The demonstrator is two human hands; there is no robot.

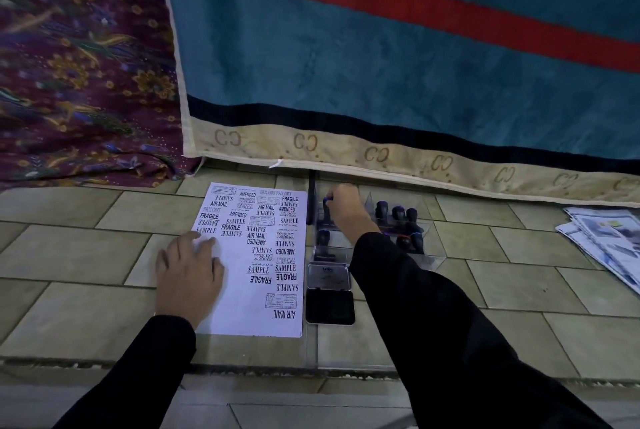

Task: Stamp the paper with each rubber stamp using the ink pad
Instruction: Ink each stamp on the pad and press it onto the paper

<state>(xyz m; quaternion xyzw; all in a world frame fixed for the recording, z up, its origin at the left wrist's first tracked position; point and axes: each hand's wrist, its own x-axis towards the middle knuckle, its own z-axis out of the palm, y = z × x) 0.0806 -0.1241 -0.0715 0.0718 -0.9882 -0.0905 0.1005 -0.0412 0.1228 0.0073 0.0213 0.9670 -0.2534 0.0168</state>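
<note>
White paper (256, 293) lies under my left hand (188, 273), fingers spread flat on its left part. My right hand (344, 209) curls round one stamp (325, 212) in the clear tray (433, 257); other stamps (398, 214) stand just right of that grip, the open ink pad (330, 311) nearer me, beside my forearm

Single head-worn wide-angle view, facing forward and down, close over tiled floor (86, 262), edges seemingly bowed
</note>
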